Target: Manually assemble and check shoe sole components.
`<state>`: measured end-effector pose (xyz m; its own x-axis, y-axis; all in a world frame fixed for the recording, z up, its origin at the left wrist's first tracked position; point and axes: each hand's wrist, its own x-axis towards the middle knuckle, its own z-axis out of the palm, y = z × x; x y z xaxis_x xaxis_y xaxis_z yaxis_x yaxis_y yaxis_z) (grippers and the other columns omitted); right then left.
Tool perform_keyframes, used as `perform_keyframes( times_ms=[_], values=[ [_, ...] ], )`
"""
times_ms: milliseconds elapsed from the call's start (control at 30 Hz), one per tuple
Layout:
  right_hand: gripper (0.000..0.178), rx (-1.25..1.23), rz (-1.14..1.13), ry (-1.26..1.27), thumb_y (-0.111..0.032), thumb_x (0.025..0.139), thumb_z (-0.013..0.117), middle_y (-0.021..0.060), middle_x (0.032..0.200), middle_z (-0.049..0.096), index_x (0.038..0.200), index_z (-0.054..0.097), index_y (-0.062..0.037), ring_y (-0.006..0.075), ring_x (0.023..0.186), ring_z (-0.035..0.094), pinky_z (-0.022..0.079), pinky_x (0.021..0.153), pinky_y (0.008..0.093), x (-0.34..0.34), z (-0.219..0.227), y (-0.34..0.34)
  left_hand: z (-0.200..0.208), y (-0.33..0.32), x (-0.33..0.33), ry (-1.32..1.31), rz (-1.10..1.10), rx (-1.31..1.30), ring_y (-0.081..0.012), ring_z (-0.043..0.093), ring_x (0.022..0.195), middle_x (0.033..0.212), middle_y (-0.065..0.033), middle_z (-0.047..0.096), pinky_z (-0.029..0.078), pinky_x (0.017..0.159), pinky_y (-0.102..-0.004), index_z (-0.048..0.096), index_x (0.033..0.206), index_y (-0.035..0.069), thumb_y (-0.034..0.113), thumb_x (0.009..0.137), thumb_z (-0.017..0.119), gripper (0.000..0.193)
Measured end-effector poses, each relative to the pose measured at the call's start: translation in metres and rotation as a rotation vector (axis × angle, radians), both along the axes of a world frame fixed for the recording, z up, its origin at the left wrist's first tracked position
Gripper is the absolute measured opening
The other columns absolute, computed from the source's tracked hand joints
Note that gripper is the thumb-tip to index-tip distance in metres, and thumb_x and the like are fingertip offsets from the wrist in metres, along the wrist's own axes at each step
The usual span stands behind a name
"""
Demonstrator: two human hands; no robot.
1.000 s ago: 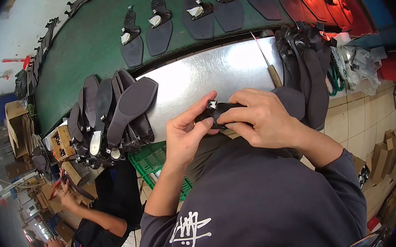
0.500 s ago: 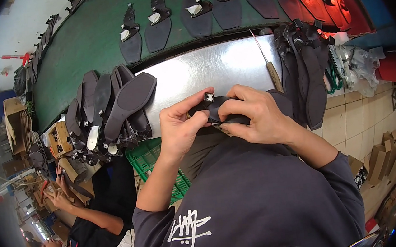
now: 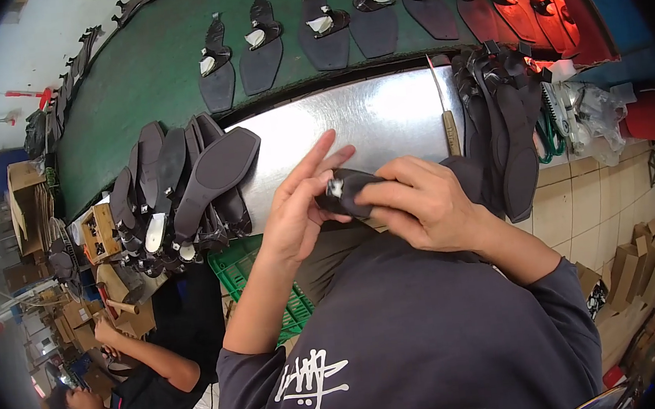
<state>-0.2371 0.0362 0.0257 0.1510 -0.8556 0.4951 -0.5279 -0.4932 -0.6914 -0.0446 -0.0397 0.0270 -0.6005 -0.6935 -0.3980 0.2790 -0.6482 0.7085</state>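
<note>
Over the near edge of a shiny metal tabletop (image 3: 298, 140) I hold a dark sandal (image 3: 354, 190) between both hands. My left hand (image 3: 293, 216) grips its left end with the thumb, beside a small white-and-black piece, while the index finger stretches out away from it. My right hand (image 3: 430, 206) is closed over the sandal's middle, its fingertips slightly blurred and pressed to the dark surface. The sole shows again to the right, behind this hand. On the tabletop beyond lies a thin pointed tool (image 3: 449, 126) with a wooden handle.
Dark sandals (image 3: 217, 164) are piled at left, and more sandals (image 3: 515, 147) stand at right. Several others lie in a row on the green surface (image 3: 149, 72). A green crate (image 3: 298, 306) sits below. At lower left, a co-worker (image 3: 155, 379) sits near a hammer (image 3: 122, 305).
My left index finger has lifted off and straightened, and the sandal has turned in my hands. My right fingers have shifted along it. The co-worker's hands have lowered.
</note>
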Motion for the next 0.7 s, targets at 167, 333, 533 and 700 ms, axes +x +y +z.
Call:
perform_keyframes(
  times_ms=[167,333,533,700],
  values=[
    [0.019,0.126,-0.105,-0.078,-0.005,0.078,0.07,0.0115,0.072,0.059,0.093,0.059,-0.0026,0.0294,0.064,0.059,0.047,0.058,0.0375,0.0,-0.003,0.002,-0.006,0.005,0.005,-0.248,-0.145,-0.076,-0.0067,0.061,0.083,0.108,-0.0055,0.063,0.051,0.057,-0.0204,0.053,0.126,0.004,0.018,0.096,0.047,0.034],
    [0.017,0.139,-0.094,-0.013,-0.007,0.076,0.073,0.0087,0.066,0.057,0.082,0.057,-0.005,0.027,0.06,0.058,0.045,0.053,0.0373,0.0,-0.001,0.002,0.004,0.006,0.002,-0.284,-0.135,-0.079,-0.0041,0.059,0.075,0.092,-0.001,0.064,0.046,0.05,-0.0177,0.059,0.113,0.004,0.016,0.095,0.046,0.025],
    [0.016,0.071,-0.124,0.017,-0.006,0.074,0.074,0.0081,0.064,0.056,0.078,0.058,-0.005,0.0253,0.057,0.056,0.043,0.051,0.0357,0.008,-0.005,0.006,-0.007,0.014,0.0,-0.349,-0.133,-0.21,-0.0046,0.058,0.07,0.088,-0.0013,0.064,0.046,0.047,-0.0197,0.061,0.11,0.004,0.013,0.094,0.044,0.025],
    [0.016,0.14,-0.136,-0.002,-0.004,0.074,0.074,0.009,0.064,0.057,0.078,0.059,-0.0038,0.0253,0.055,0.056,0.043,0.051,0.0346,0.007,-0.007,0.008,-0.007,0.018,0.0,-0.36,-0.155,-0.221,-0.0044,0.057,0.07,0.086,-0.0007,0.064,0.047,0.054,-0.0185,0.063,0.106,0.002,0.012,0.093,0.049,0.021]
  ],
)
